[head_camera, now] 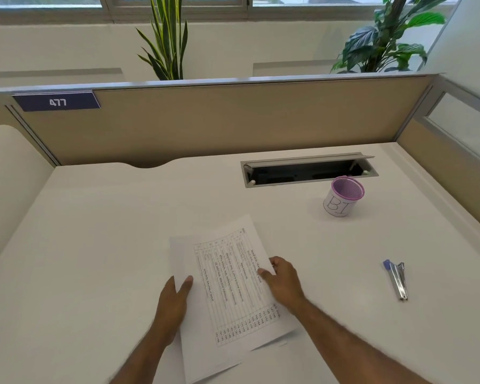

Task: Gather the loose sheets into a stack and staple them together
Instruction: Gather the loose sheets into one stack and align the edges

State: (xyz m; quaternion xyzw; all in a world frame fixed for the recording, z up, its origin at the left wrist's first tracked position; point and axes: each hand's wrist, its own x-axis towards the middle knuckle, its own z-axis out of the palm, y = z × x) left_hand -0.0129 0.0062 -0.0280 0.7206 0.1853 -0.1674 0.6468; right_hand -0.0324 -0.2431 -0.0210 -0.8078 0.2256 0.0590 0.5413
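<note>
Near the front edge of the desk (pixel 94 231), the left hand (pixel 172 303) pinches the left side of the fanned printed sheets (pixel 227 284), thumb on top, while the right hand (pixel 281 278) grips their right edge. The edges are not yet flush; squaring them against the desktop before stapling would serve best. Toward the right edge lies the stapler (pixel 396 279), untouched. Farther back stands a pink mesh cup (pixel 342 199).

The print on the top sheet (pixel 230 286) is proving too small to read; the sheets beneath (pixel 203 356) are lying mostly covered, their count unclear. Both forearms are running off the bottom edge, the plants (pixel 385 37) off the top
</note>
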